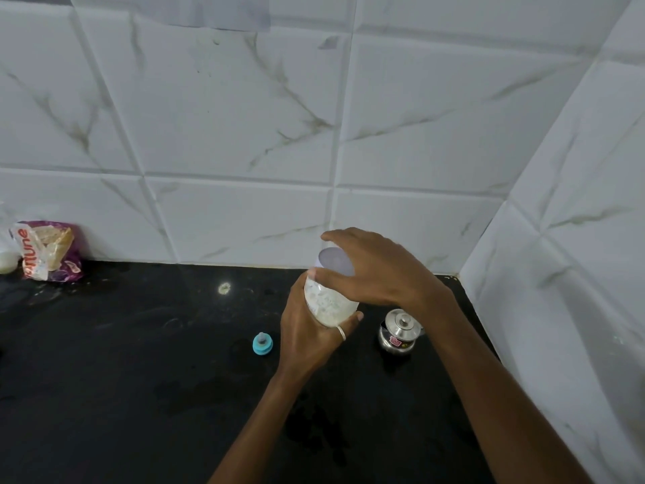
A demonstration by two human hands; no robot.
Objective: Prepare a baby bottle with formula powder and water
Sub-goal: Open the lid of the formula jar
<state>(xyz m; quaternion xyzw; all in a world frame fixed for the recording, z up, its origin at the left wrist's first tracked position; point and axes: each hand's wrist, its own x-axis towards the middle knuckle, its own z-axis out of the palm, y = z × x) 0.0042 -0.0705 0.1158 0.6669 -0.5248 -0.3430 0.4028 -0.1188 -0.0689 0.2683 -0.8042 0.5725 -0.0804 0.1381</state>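
My left hand (pixel 307 331) grips a clear container (pixel 330 303) with white contents, held tilted above the black counter (pixel 139 361). On top of it sits a pale lilac lid (pixel 335 262), and my right hand (pixel 380 270) curls over this lid with thumb and fingers round its rim. A blue bottle ring with its teat (pixel 262 343) stands on the counter just left of my left hand. My right hand hides part of the lid.
A small steel pot with a lid (pixel 399 331) stands right of my hands, under my right forearm. A purple and white food bag (pixel 49 249) and a pale round object (pixel 7 262) lie at the far left against the tiled wall (pixel 244 134). Another tiled wall closes the right side.
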